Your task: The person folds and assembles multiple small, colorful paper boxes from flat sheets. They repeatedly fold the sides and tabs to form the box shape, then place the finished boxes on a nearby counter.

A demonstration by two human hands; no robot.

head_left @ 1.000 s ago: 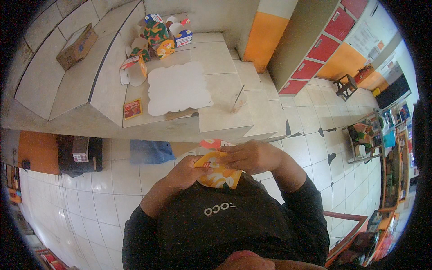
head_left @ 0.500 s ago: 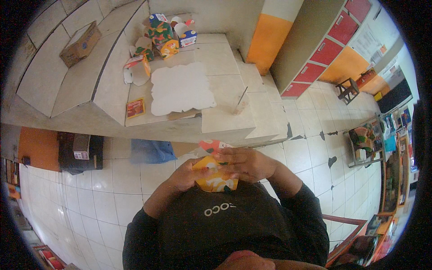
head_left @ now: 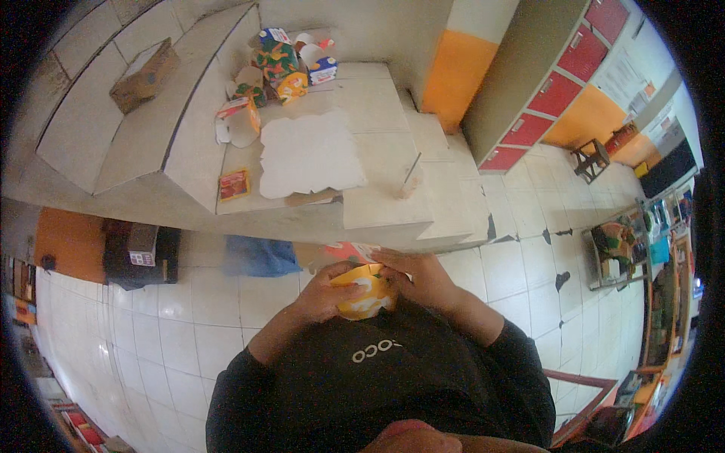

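A yellow printed paper food box [head_left: 364, 300] is held in front of my chest, with a red and white flap rising from its far side. My left hand [head_left: 323, 294] wraps round its left side, thumb across the yellow front. Against the right and upper edge rests my right hand [head_left: 411, 273], its fingers bent over the box and partly hidden. Ahead on the tiled counter lies a stack of flat white scalloped card blanks [head_left: 310, 155]. Behind it stands a pile of folded boxes in green, blue and yellow [head_left: 279, 64], with an orange and white open box [head_left: 240, 121] beside them.
A small red and yellow packet [head_left: 234, 184] lies left of the blanks. A clear cup with a straw [head_left: 409, 185] stands to their right. On the left ledge sits a brown carton [head_left: 143, 75]. Red-doored lockers [head_left: 555, 93] and a stool [head_left: 590, 160] are at the right.
The box has turned in my hands and its yellow side now looks rounder. My right hand has shifted from across the front to the right edge. The view has tilted slightly.
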